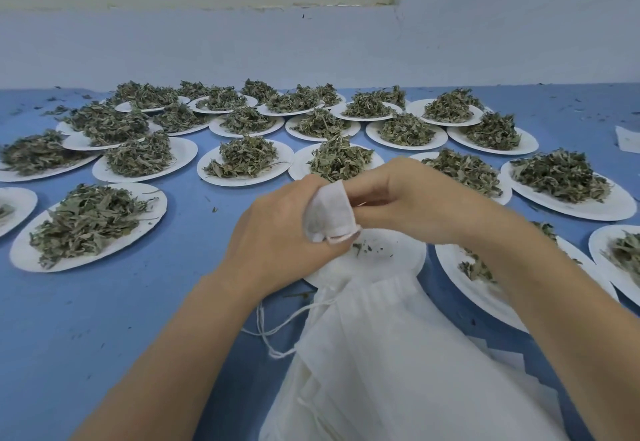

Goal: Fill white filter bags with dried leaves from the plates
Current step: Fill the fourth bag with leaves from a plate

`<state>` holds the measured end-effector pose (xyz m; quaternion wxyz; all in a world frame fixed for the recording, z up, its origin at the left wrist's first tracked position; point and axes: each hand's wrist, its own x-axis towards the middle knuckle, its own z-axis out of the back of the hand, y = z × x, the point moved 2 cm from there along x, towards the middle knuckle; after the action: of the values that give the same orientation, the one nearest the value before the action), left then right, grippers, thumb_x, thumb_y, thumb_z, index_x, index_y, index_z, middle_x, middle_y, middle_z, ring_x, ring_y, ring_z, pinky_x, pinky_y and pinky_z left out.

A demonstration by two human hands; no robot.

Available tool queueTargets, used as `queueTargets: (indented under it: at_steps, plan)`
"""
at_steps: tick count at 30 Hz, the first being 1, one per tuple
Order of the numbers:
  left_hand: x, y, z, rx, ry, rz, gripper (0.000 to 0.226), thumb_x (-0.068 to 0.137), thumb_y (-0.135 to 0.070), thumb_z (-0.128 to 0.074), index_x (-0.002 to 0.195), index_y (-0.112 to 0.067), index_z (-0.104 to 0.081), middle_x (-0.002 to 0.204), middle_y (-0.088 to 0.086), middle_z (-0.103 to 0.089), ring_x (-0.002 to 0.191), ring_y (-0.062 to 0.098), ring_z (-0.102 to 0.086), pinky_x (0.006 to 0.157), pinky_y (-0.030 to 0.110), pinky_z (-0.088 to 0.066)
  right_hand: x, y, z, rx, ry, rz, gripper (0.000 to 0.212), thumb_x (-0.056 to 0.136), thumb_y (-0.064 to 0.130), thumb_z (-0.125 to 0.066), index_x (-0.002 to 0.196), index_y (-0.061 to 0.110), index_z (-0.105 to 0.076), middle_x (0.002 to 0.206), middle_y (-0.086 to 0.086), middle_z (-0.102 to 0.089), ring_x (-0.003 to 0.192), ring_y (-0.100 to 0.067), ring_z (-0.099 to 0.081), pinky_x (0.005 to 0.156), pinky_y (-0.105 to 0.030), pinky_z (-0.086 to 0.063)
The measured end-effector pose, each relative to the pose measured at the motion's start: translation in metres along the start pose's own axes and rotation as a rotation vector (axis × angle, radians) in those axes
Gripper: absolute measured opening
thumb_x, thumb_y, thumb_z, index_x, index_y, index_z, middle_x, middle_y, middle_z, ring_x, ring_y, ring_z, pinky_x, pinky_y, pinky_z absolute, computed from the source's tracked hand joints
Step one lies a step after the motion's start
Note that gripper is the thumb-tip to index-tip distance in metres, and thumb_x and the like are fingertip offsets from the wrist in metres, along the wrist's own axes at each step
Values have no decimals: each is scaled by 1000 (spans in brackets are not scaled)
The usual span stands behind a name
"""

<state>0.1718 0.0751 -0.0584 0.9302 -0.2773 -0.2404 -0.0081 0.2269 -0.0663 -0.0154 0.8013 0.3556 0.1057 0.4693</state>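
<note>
My left hand [277, 232] and my right hand [408, 198] both grip one small white filter bag [330, 213], held above a nearly bare white plate [405, 260] with a few leaf crumbs. The bag looks plump; its contents are hidden. A stack of flat white filter bags [381, 354] with loose drawstrings lies in front of me, under my forearms. Several white plates heaped with dried green leaves cover the blue table, such as a full plate [88, 222] at the left and another full plate [246, 160] just beyond my hands.
A plate with few leaves [485, 284] sits under my right forearm. More heaped plates reach to the pale wall [311, 49] at the back. Leaf crumbs litter the blue table [104, 319]. A white sheet [628, 139] lies at the right edge.
</note>
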Motion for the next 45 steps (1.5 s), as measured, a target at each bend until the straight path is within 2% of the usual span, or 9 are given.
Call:
queueTargets:
  at_steps: [2, 7, 15, 19, 23, 27, 31, 35, 45]
  plan:
    - [0, 0, 2, -14, -17, -14, 41, 59, -62, -60, 91, -40, -51, 75, -19, -58, 72, 4, -50, 57, 17, -41, -5, -1, 8, 99, -9, 19, 35, 81, 3, -65, 98, 33, -71, 92, 21, -72, 87, 5, -66, 76, -15, -53]
    - [0, 2, 2, -76, -31, -6, 40, 57, -62, -64, 88, -41, -50, 71, -19, -57, 76, -6, -51, 58, 10, -38, -2, 6, 4, -124, -287, 194, 20, 70, 6, -75, 84, 20, -76, 77, 1, -74, 70, -12, -66, 65, -27, -54]
    - [-1, -5, -1, -137, -46, 1, 47, 53, -37, -62, 97, -42, -46, 81, -28, -59, 77, 4, -52, 64, 31, -48, 12, 7, -20, -229, -87, 86, 26, 77, -2, -59, 81, 19, -74, 47, 21, -52, 56, 10, -51, 55, -5, -35]
    - [3, 4, 9, -33, -20, 15, 57, 48, -64, -67, 97, -46, -46, 79, -23, -60, 78, 7, -57, 67, 29, -48, 4, 11, -6, -32, -56, 66, 24, 81, 6, -63, 93, 24, -73, 69, 6, -70, 63, -3, -60, 61, -12, -47]
    - [4, 16, 22, 60, -63, 48, 53, 50, -63, -66, 96, -42, -50, 81, -17, -61, 80, 14, -55, 67, 31, -45, -3, -2, 15, 268, -294, 38, 13, 78, 8, -68, 84, 18, -74, 74, 11, -74, 70, -5, -69, 65, -15, -55]
    - [5, 21, 23, 134, -54, 46, 46, 60, -41, -73, 100, -31, -55, 82, -14, -55, 81, 19, -52, 69, 34, -46, 7, -26, -2, -399, -199, -147, 24, 89, 24, -54, 110, 29, -64, 98, 13, -67, 84, -2, -61, 76, -12, -46]
    - [6, 27, 23, 127, -81, 63, 41, 59, -45, -66, 96, -34, -52, 72, -17, -51, 74, 13, -44, 59, 26, -39, 19, -36, -32, -456, -27, -205, 40, 91, 40, -46, 128, 24, -50, 130, -4, -47, 121, -21, -41, 101, -33, -36]
    - [5, 29, 26, 83, -92, 78, 35, 56, -56, -59, 83, -43, -41, 64, -25, -46, 67, 10, -38, 53, 14, -30, 23, -32, -45, -478, -11, -218, 43, 85, 53, -46, 118, 29, -57, 118, -4, -47, 115, -23, -42, 97, -41, -40]
    - [6, 28, 25, 98, -70, 104, 44, 60, -49, -67, 98, -32, -53, 83, -9, -58, 84, 22, -53, 70, 35, -46, 20, -24, -47, -435, -25, -60, 16, 80, 34, -60, 95, 33, -67, 102, 6, -60, 99, -13, -54, 86, -37, -47]
